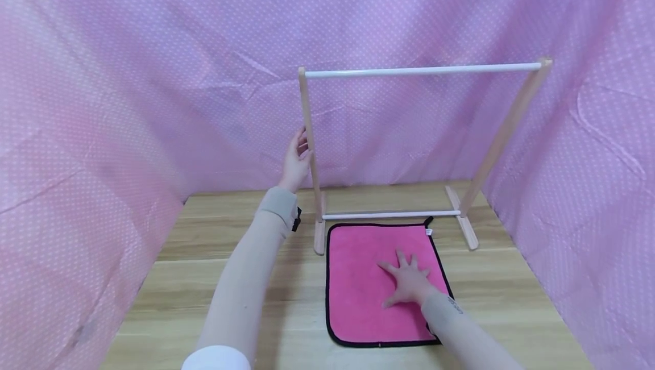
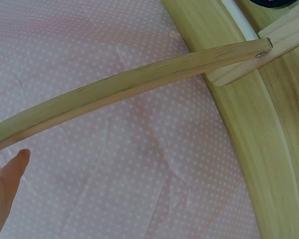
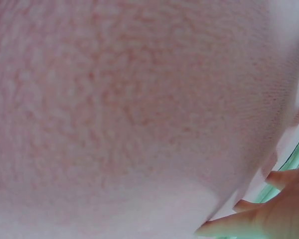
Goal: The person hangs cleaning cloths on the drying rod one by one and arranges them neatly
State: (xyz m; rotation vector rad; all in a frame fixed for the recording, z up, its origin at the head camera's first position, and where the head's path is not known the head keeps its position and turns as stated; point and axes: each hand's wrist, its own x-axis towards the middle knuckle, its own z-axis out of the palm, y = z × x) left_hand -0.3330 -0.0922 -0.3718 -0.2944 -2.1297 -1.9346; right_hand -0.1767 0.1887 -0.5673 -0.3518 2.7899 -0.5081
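My left hand (image 1: 297, 162) is beside the left post (image 1: 309, 131) of a wooden rack with white crossbars. Its fingertips are at the post, and in the left wrist view the thumb (image 2: 15, 169) stands a little off the wood. A square pink cloth (image 1: 353, 279) with black edging lies flat on the table in front of the rack. On it rests my right hand (image 1: 409, 282), fingers spread wide. The right wrist view is mostly a blurred close-up of pink fabric (image 3: 129, 109), with right-hand fingers (image 3: 239, 224) at the lower right.
The rack's upper white bar (image 1: 419, 70) spans high, its lower bar (image 1: 389, 215) just behind the cloth. Its right post (image 1: 504, 131) leans outward over a wooden foot (image 1: 468, 233). Pink dotted fabric (image 1: 204, 74) hangs around the wood-grain table (image 1: 179, 279).
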